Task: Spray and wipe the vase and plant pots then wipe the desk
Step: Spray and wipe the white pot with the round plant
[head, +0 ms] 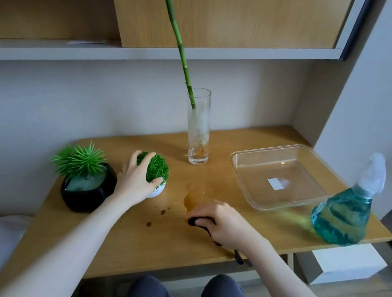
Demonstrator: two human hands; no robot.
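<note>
Near the counter's (172, 253) front edge, right hand (226, 224) presses a dark cloth (199, 220) onto the wood, fingers curled over it, beside a brown spill (193, 198). Left hand (136, 180) grips the small white pot (158, 190) with mossy green top, left of centre. Pot looks light, glazed, probably slippery when wet; hold the rounded body, not the foliage. Black pot (86, 191) with spiky plant sits by the left edge, likely heavier. Glass vase (197, 133) stands tall and narrow at the back with a leaning bamboo stalk (175, 31): top-heavy, fragile, hold low. Spray bottle (346, 211) sits at the right edge.
</note>
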